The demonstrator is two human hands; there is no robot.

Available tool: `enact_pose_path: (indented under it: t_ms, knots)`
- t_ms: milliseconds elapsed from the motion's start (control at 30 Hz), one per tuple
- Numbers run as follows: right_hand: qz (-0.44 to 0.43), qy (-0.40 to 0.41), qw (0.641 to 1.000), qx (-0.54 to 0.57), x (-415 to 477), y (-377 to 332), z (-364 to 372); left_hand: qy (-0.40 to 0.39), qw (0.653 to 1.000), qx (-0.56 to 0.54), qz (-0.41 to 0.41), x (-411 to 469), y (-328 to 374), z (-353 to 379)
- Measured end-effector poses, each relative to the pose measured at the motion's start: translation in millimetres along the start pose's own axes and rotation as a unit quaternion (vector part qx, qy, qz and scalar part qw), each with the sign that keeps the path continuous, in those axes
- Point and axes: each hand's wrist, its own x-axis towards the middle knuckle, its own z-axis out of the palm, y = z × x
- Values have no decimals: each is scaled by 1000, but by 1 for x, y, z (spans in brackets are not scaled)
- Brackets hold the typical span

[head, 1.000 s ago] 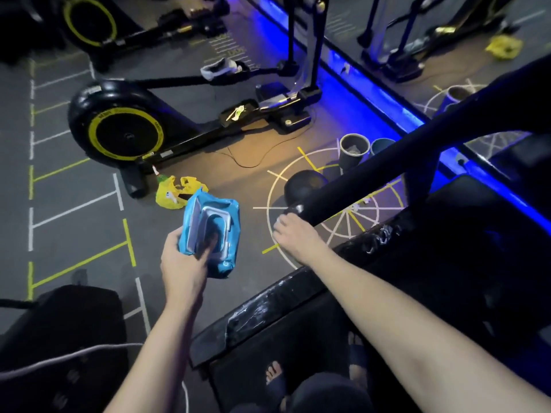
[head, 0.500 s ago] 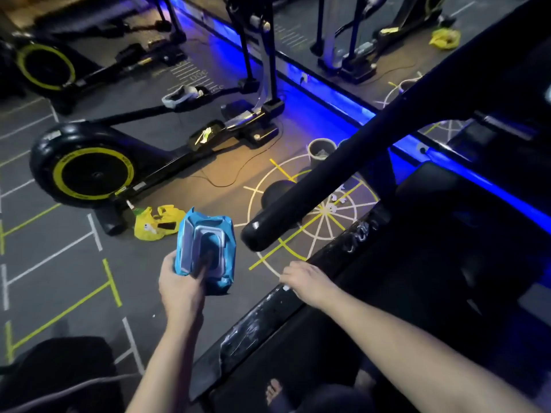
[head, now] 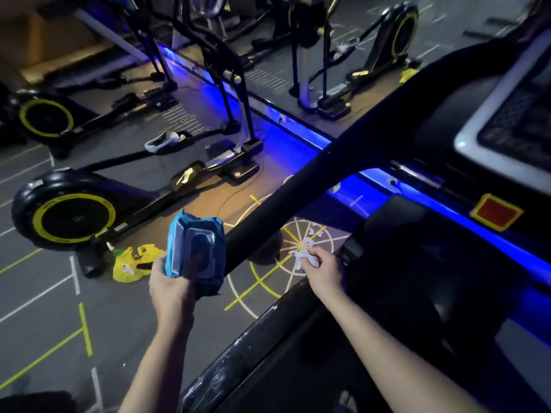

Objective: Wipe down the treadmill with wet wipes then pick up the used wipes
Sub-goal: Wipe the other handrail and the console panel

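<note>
The left hand (head: 171, 289) is gripping the wipes pack (head: 195, 244), and the right hand (head: 323, 271) is pinching a crumpled wipe (head: 301, 257), probably better spread flat along the handrail (head: 298, 198).

The wet wipes pack (head: 195, 248) at centre is glossy blue plastic film, crinkled at its ends, with a smooth, stiffer plastic lid. The crumpled wipe (head: 304, 257) just right of it looks like soft white cloth or paper. The treadmill handrail (head: 298, 198) is matt black and smooth. The treadmill side rail (head: 247, 350) at lower centre is shiny black, scuffed whitish. The floor (head: 44, 293) at left is matt grey. The yellow bag (head: 131, 265) is thin, wrinkled plastic.
</note>
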Motion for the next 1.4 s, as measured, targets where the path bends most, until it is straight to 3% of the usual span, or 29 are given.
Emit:
enact_pose_path:
  t_ms: [133,333,767,1100,1400]
  knots:
    - [54,-24,997,54,24,9,-47,-13,998,-56,-12,-16,10,55]
    - [61,-1,978,201,45,-1,-115,-92,985,-145,-5,-48,44,134]
    - [97,167,946,261,101,11,-231,-168,971,-152,-81,-43,64,303]
    - [56,301,903,300,190,-42,-333,-356,919,-159,-60,-21,121,496]
    - [26,344,894,284,229,-51,-391,-428,886,-159,-83,-39,140,600]
